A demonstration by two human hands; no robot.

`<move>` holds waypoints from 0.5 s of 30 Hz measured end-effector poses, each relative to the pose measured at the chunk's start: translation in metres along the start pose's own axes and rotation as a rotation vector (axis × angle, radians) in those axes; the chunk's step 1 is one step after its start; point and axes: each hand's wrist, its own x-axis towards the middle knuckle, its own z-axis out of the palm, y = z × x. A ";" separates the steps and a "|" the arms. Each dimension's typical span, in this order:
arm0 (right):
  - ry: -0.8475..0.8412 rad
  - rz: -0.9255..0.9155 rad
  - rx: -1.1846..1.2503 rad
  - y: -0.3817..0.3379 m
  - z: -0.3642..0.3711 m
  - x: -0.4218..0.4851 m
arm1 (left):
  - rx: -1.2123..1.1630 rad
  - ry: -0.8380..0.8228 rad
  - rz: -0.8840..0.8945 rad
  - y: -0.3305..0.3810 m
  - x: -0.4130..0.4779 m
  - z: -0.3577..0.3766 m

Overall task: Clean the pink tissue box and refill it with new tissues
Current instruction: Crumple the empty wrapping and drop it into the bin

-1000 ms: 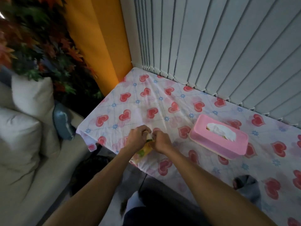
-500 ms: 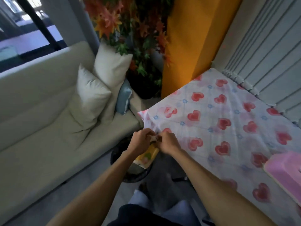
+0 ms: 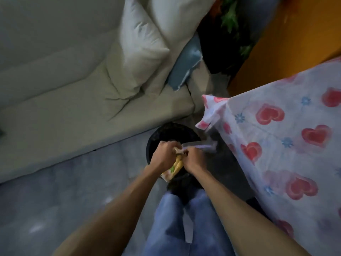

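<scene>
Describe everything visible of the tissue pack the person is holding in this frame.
The tissue pack is a soft, plastic-looking wrapper printed yellow, green and pale pink, hanging tilted between both fists. The left hand and right hand pinch its top end, where a thin clear strip trails rightward. It hangs over the black bin on the floor. Print blurred.

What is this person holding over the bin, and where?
Both hands, left and right, grip a yellow tissue packet at its top end, above the black bin.

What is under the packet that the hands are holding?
A black bin on the floor sits below the tissue packet, held by left hand and right hand. Its inside is too dark to see.
</scene>
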 end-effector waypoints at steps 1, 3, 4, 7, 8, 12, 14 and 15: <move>-0.010 0.018 0.011 0.008 0.016 0.017 | -0.019 0.013 -0.016 -0.015 0.009 0.014; -0.030 0.063 0.021 0.025 0.045 0.049 | -0.053 0.022 -0.075 -0.042 0.025 0.042; -0.045 0.086 0.024 0.034 0.060 0.064 | -0.057 0.020 -0.106 -0.054 0.033 0.056; -0.086 0.114 0.024 0.059 0.098 0.105 | -0.063 0.017 -0.166 -0.088 0.052 0.096; -0.106 0.127 0.031 0.064 0.107 0.117 | -0.068 0.011 -0.195 -0.096 0.057 0.107; -0.189 0.147 0.055 0.082 0.135 0.154 | -0.101 -0.037 -0.302 -0.124 0.068 0.142; -0.221 0.165 0.025 0.087 0.138 0.164 | -0.106 -0.119 -0.343 -0.131 0.068 0.149; -0.223 0.170 0.006 0.090 0.139 0.167 | -0.112 -0.147 -0.352 -0.133 0.068 0.151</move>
